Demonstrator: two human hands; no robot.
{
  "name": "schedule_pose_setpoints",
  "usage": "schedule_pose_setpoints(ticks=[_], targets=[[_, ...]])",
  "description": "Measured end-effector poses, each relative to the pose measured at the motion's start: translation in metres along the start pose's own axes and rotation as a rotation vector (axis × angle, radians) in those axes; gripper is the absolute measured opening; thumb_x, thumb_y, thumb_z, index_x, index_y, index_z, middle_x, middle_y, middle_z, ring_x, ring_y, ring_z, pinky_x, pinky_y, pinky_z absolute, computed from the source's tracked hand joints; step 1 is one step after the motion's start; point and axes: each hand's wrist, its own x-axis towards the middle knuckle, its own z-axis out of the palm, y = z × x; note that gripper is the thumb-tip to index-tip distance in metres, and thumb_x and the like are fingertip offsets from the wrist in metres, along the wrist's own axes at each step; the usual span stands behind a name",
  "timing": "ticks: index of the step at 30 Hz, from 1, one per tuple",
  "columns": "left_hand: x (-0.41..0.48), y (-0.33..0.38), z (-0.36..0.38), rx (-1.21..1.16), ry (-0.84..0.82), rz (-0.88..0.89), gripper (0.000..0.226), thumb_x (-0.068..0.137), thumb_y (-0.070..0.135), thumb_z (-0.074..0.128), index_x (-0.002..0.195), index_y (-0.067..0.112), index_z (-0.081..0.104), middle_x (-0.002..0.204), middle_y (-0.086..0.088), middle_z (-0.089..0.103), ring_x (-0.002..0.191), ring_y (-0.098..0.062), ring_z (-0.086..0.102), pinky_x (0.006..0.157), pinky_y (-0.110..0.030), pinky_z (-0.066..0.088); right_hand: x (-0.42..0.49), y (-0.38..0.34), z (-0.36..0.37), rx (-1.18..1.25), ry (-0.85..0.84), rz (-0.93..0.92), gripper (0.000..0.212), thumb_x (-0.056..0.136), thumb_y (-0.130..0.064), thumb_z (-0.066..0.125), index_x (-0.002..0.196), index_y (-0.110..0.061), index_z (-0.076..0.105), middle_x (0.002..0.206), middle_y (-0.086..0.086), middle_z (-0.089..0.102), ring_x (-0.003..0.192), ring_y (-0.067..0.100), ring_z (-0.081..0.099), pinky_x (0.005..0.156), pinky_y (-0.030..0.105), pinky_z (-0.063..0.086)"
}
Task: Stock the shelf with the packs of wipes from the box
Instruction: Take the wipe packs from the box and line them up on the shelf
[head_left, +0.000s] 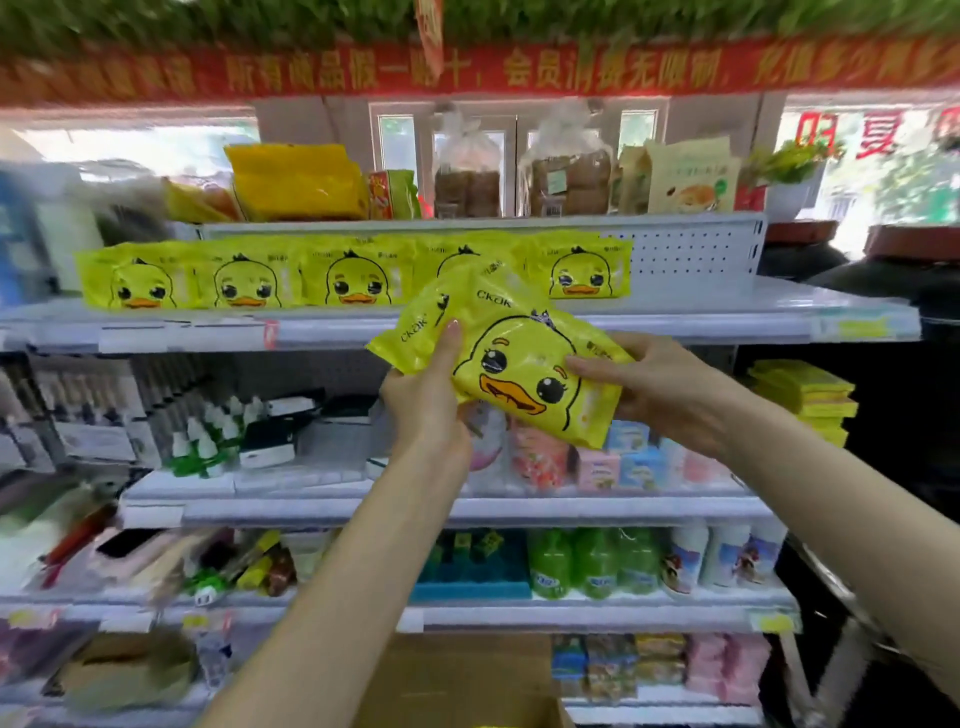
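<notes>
Both hands are up in front of the store rack, sharing the held packs (519, 374), yellow wipes with a cartoon duck face. At least 2 of them overlap, tilted, with the front one's duck facing outward. The left hand (426, 410) grips their left end, its thumb laid across the front and the other fingers (410, 379) curled behind. The right hand (660, 387) pinches the right edge, fingertips pressed on the front.

The bundle is in the air just before the front lip of the shelf (727, 317), not resting on it. On that shelf stands the row of packs (353, 275), 5 upright with faces forward, the 4th partly hidden behind the bundle. Behind them is a white perforated back panel (691, 254). Low down between the forearms sits the cardboard box (457, 680), and I cannot see what is in it.
</notes>
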Motion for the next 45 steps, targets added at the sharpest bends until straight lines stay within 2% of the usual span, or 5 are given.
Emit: schedule_pose_setpoints(ticks=[15,30,36,42,45], targets=[[0.11,0.013,0.034,0.219,-0.13,0.067,0.06,0.093,0.039,0.06,0.142,0.013,0.038,0.132,-0.005,0.059,0.103,-0.02,0.066,0.078,-0.04,0.058,0.133,-0.031,-0.13,-0.482,0.494,-0.288,0.054,0.069,-0.023,0.084,0.116,-0.003,0.065,0.113,0.014,0.067,0.097,0.025,0.063,0.078,0.038,0.051],[0.158,0.017,0.044,0.359,-0.108,0.253,0.095,0.075,0.055,0.07,0.149,0.016,0.027,0.146,0.009,0.04,0.13,-0.015,0.044,0.108,-0.042,0.039,0.286,-0.003,-0.141,-1.034,0.396,-0.488,0.045,0.069,-0.04,0.083,0.105,-0.018,0.067,0.11,0.015,0.051,0.116,0.035,0.047,0.083,0.035,0.04],[0.163,0.001,0.058,0.441,-0.146,0.271,0.139,0.025,0.079,0.08,0.146,0.023,0.038,0.142,0.002,0.052,0.128,-0.023,0.052,0.105,-0.048,0.043,0.291,-0.001,-0.15,-1.013,0.42,-0.516,0.059,0.065,-0.038,0.085,0.111,-0.014,0.056,0.113,0.011,0.046,0.108,0.028,0.049,0.08,0.036,0.04],[0.164,-0.016,0.089,0.381,-0.18,0.247,0.07,0.077,0.05,0.07,0.132,0.019,0.04,0.132,0.006,0.054,0.116,-0.014,0.056,0.093,-0.034,0.046,0.286,0.002,-0.164,-0.997,0.367,-0.555,0.054,0.068,-0.035,0.084,0.109,-0.011,0.06,0.11,0.009,0.045,0.11,0.029,0.046,0.088,0.038,0.041],[0.168,-0.021,0.1,0.424,-0.195,0.258,0.126,0.047,0.069,0.076,0.149,0.015,0.026,0.148,-0.002,0.043,0.131,-0.022,0.047,0.106,-0.047,0.041,0.282,-0.001,-0.169,-0.932,0.404,-0.589,0.045,0.075,-0.038,0.078,0.109,-0.013,0.062,0.115,0.009,0.052,0.107,0.024,0.049,0.09,0.039,0.044]])
